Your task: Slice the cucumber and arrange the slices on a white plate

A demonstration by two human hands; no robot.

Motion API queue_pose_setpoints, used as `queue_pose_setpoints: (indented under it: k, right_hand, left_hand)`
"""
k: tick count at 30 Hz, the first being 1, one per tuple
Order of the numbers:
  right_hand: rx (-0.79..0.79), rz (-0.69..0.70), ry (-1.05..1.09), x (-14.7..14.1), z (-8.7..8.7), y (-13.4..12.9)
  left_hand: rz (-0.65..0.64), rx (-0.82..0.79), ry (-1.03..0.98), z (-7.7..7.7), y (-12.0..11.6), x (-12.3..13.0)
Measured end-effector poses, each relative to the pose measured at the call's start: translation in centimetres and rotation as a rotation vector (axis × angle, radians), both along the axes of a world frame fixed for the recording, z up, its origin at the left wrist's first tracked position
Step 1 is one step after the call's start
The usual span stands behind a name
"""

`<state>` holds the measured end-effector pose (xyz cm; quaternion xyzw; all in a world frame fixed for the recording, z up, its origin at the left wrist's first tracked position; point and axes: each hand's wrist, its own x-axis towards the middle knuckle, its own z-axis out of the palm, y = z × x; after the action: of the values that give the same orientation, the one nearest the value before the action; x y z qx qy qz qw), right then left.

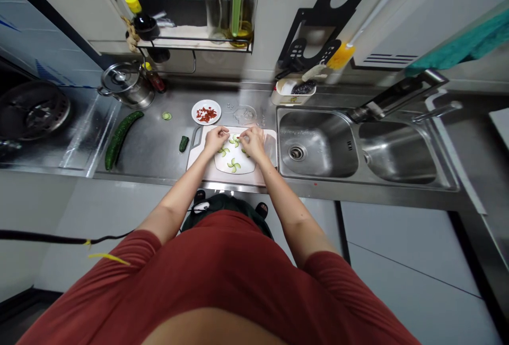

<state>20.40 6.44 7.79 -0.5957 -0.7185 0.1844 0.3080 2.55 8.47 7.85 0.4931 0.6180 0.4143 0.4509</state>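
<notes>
A white plate (244,167) rests on the cutting board (196,158) in front of me. Thin green cucumber slices (234,165) lie on it in small pinwheel shapes. My left hand (216,140) is over the plate's left side, thumb and fingers pinched together; anything between them is too small to make out. Over the right side, my right hand (253,142) pinches as well, fingertips close to the upper pinwheel, and partly covers another one. What it holds is hidden. A small white dish (205,103) of chopped red pieces (207,115) stands just beyond the board.
Left on the counter lie a whole cucumber (121,138), a cucumber stub (183,143) and some slices (166,115). A steel pot (126,85) stands behind them. The double sink (318,141) adjoins the board's right. A bottle rack (194,43) hangs above the counter.
</notes>
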Motion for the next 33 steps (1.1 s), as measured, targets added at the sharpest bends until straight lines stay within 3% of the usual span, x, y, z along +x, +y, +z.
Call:
queue_pose_setpoints:
  k: [3,7,16,23,33]
  right_hand:
    - [-0.027,-0.012,-0.022,-0.5,-1.5,0.2]
    - [-0.079,-0.027,-0.087,-1.0,-2.8,0.5]
    - [-0.164,-0.028,-0.227,-1.4,-3.1,0.8]
    - [-0.166,-0.058,-0.234,-1.8,-3.6,1.0]
    - [-0.147,-0.058,-0.258,-1.8,-4.1,1.2]
  left_hand:
    - [-0.055,0.094,0.232,-1.1,0.1,0.4]
    - [-0.097,0.067,0.423,-2.1,0.2,0.7]
    - [-0.165,-0.039,0.673,-1.3,0.0,1.7]
    - [-0.204,-0.090,0.762,-0.8,0.1,2.5]
    - [-0.214,-0.068,0.773,-1.7,0.5,2.7]
